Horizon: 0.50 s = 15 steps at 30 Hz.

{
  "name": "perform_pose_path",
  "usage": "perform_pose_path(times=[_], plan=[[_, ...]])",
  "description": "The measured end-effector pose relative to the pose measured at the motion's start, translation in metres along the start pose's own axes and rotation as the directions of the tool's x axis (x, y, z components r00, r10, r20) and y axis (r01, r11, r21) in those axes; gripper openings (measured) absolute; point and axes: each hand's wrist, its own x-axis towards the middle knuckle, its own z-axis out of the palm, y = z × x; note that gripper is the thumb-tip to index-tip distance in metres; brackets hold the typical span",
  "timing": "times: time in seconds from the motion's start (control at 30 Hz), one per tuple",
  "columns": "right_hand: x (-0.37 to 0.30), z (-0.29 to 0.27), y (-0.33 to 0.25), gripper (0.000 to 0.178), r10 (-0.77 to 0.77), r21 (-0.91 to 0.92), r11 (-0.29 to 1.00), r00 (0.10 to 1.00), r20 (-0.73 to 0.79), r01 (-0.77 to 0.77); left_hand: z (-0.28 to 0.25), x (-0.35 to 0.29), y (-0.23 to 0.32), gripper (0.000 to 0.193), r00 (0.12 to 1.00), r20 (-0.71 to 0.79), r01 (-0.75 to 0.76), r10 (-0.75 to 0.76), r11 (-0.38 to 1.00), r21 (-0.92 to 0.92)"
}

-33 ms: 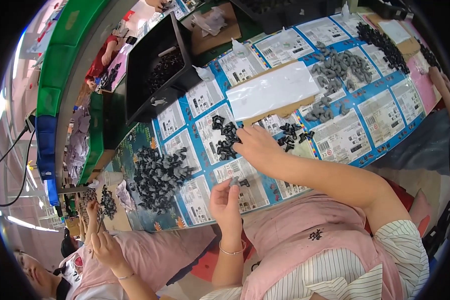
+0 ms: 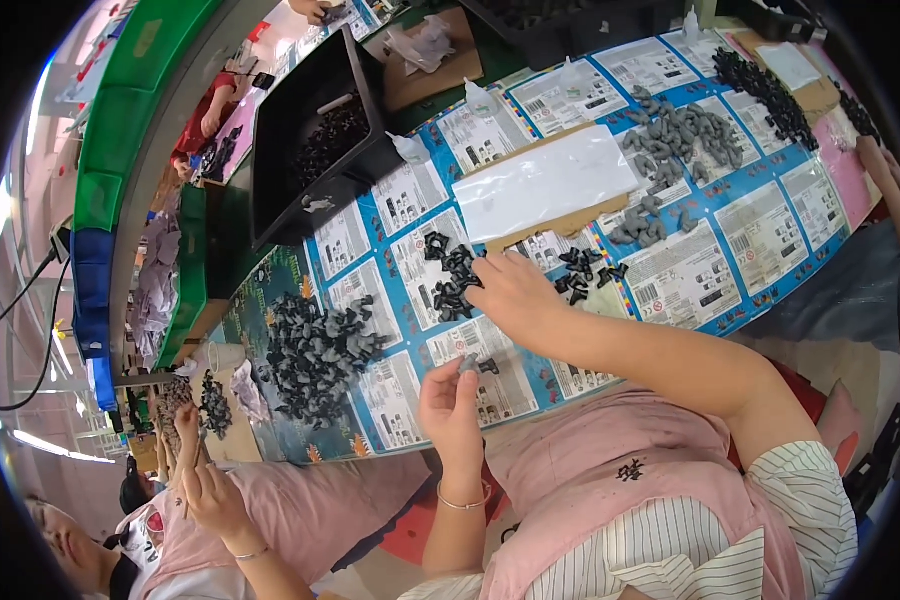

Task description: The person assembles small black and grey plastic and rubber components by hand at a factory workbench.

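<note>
My left hand (image 2: 452, 400) is raised at the table's near edge, thumb and fingertips pinched on a small grey plastic part (image 2: 468, 364). A black plastic piece (image 2: 488, 367) shows at its tip; whether the two are joined I cannot tell. My right hand (image 2: 518, 295) reaches across to a small heap of black plastic pieces (image 2: 455, 280), fingers bent down at its right side. What lies under those fingertips is hidden. More black pieces (image 2: 580, 272) lie just right of that hand. A large pile of grey-and-black parts (image 2: 320, 355) is on the left.
A white sheet on cardboard (image 2: 545, 185) lies beyond my hands, with grey curved parts (image 2: 685, 135) to its right. Small white bottles (image 2: 480, 98) stand along the back. A black bin (image 2: 315, 130) sits at far left. A co-worker's hand (image 2: 215, 500) is at lower left.
</note>
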Motion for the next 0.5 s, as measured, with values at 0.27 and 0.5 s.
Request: perform_pose_path(times=[0.27, 0.5], plan=[[-0.037, -0.041, -0.016, 0.013, 0.106, 0.283, 0.952, 0.993, 0.043, -0.114, -0.002, -0.002, 0.012, 0.019, 1.000, 0.019, 0.000, 0.000, 0.999, -0.048], [-0.110, -0.061, -0.023, 0.017, 0.277, 0.297, 0.921, 0.960, -0.048, -0.251, 0.019, -0.007, 0.010, 0.020, 0.987, 0.149, 0.053, -0.059, 0.998, 0.038]])
